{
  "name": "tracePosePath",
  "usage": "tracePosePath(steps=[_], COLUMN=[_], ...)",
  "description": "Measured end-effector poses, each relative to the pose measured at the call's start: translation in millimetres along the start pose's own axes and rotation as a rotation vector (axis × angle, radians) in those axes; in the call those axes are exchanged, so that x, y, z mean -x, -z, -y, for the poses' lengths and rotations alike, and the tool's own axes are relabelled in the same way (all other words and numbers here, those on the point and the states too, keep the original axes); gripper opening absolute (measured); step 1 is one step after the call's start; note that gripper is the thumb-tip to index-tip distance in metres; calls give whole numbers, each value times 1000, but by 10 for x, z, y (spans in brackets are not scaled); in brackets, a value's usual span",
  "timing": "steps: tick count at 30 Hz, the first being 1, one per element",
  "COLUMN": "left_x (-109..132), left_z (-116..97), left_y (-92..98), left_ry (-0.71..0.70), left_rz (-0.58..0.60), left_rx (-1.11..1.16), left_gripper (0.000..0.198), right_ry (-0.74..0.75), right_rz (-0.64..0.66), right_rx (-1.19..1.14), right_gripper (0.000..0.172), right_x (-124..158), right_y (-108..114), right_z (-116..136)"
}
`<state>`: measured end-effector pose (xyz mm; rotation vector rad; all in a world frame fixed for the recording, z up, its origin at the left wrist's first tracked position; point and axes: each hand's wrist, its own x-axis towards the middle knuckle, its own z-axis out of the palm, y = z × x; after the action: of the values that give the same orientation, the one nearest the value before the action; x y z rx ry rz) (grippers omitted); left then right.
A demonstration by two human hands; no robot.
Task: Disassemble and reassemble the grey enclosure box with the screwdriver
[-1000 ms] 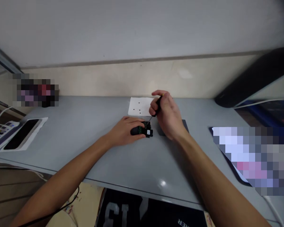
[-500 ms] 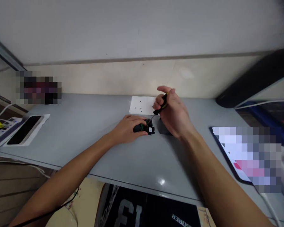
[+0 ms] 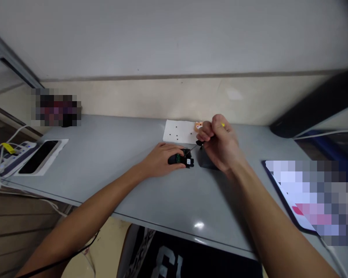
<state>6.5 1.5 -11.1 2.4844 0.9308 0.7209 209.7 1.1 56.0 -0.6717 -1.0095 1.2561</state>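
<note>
My left hand [image 3: 163,160] is closed around a small black device [image 3: 188,162] with a green circuit board, pressing it on the grey desk. It looks like an opened computer mouse. In my right hand [image 3: 222,144] is a screwdriver [image 3: 199,143] with a black and yellow handle, mostly hidden by the fingers. Its thin shaft slants down to the left, the tip at the device; whether it sits in a screw I cannot tell. A flat black piece [image 3: 208,161] lies partly under my right wrist. Behind, several tiny dark screws rest on white paper [image 3: 168,129].
A phone [image 3: 39,156] lies on white paper at the left, beside a power strip [image 3: 17,156] with cables. To the right is a tablet [image 3: 290,204], its screen blurred out. A thick black post [image 3: 313,104] rises behind it, and a wall [image 3: 133,94] bounds the desk's back.
My right hand has turned, and the screwdriver now leans lower, its handle more covered. An orange print on the paper has come into view. The whole view has shifted slightly.
</note>
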Motion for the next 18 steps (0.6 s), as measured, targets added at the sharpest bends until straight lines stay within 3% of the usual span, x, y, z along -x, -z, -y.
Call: tracePosePath(steps=[9,18], left_x=[-11,-17], left_z=[-33,-26], left_y=[26,30], left_ry=[12,11], left_rz=[6,13], left_rx=[-8,-13], left_gripper=[27,27], right_ry=[-75,-32], right_rz=[53,156], right_rx=[-138,-43], right_gripper=[20,23], right_x=[21,93], right_y=[-4,-15], right_z=[39,14])
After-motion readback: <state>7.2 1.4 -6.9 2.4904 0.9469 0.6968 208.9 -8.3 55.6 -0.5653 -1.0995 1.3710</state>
